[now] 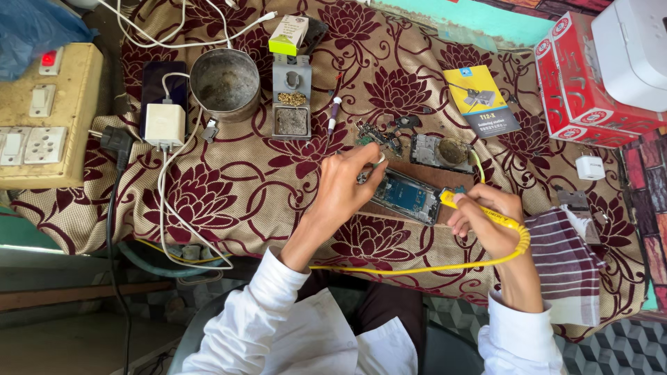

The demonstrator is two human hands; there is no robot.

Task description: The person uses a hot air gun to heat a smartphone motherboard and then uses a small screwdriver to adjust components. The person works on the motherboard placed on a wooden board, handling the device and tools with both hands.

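Opened phone (406,195): lies face-down with its back off, blue and metal insides exposed, on a brown board (445,177) atop the patterned cloth (243,180), between the person's two hands.
Left hand (347,182): rests at the phone's left end; thumb and fingers are pinched together on something small and pale at that end, too small to identify.
Right hand (483,219): fingers are curled firmly around a yellow-handled soldering iron (479,212), whose front end points at the phone's right edge; the tip itself is hidden.
Iron cable (445,265): a yellow cord loops from the handle around the right wrist and runs left across the lap.
Loose parts: a small circuit board (379,135) and a dark phone frame (439,151) lie just beyond the phone.
Iron stand (292,97): grey, with brass wool and a worn sponge, further back on the cloth; a pen-like tool (333,114) lies just to its right.
Metal bowl (225,82): round, dull, left of the stand.
Charger (165,125): a white block with white cables, beside a dark phone (161,87).
Switchboard (42,114): cream, at the far left, red light on.
Right side: a blue-yellow booklet (481,101), red boxes (583,90), a striped cloth (566,267).
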